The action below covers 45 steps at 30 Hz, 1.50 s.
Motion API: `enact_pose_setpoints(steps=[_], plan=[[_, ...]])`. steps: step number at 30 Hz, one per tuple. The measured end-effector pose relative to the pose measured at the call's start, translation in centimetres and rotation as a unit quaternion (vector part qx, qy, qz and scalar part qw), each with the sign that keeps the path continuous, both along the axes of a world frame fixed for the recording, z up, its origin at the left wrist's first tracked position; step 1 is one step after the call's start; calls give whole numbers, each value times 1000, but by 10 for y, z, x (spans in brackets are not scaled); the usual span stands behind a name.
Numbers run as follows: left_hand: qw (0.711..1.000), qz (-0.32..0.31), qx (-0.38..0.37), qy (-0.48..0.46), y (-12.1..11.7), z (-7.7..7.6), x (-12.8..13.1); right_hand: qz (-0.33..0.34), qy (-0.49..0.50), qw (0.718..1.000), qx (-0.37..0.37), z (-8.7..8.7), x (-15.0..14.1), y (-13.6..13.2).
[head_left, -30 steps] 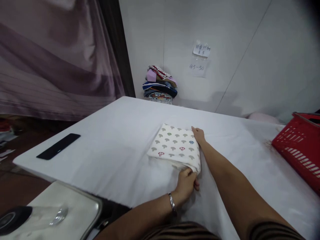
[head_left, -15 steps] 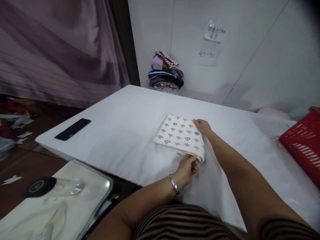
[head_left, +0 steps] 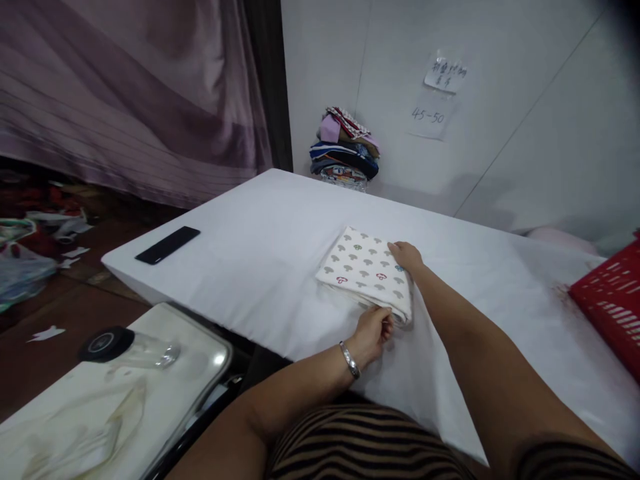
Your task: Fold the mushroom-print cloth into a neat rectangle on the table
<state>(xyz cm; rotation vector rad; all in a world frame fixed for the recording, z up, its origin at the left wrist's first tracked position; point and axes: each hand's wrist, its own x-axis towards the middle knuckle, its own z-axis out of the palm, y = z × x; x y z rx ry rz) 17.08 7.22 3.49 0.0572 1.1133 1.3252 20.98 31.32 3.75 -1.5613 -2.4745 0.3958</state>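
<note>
Flat black rectangular slab lies well left of the grip on white table. Clear black-capped bottle lies on cream rounded-corner surface, left of and nearer than the grip. Beyond the grip: folded multicoloured fabric pile, handwritten white sheets on pale grey wall. Red slotted plastic basket to its right.

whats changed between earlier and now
The view swung left and down, showing more of the bottle. Nothing visibly let go: the left hand still pinches the near edge of the folded cloth, the right hand at its right side. The black slab stayed put.
</note>
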Motion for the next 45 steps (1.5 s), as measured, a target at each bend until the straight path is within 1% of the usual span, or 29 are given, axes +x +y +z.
enact_pose_setpoints(steps=[3,6,10,14,17,20,24,27,30,32,35,38,41,45], plan=[[997,43,-18,-66,1,4,-11,-4,-10,1000,-5,3,-1,-1],[991,76,-17,-113,1,8,-20,-2,-17,1000,2,6,-6,-4],[987,106,-9,-119,4,10,-25,21,-21,999,29,9,-18,-10],[989,111,-8,-97,10,10,-28,40,-41,998,37,6,-28,-16],[992,104,-10,-77,11,11,-31,51,-71,994,60,1,-30,-19],[994,99,6,-56,6,10,-31,56,-87,992,69,-3,-31,-21],[995,93,15,-38,-1,4,-32,57,-90,992,71,-4,-30,-21],[995,91,14,-48,-1,2,-36,51,-72,993,80,-3,-30,-23],[992,105,22,-66,2,3,-43,59,-24,993,103,-2,-34,-30],[990,116,30,-79,4,6,-47,84,10,990,117,-1,-39,-38],[987,127,36,-96,5,9,-51,140,44,981,125,-4,-46,-53],[985,134,36,-103,4,10,-52,174,44,977,115,-10,-50,-64],[985,140,31,-98,2,9,-52,174,37,979,97,-15,-50,-67],[987,140,19,-83,-2,6,-54,170,38,982,73,-11,-51,-65]])
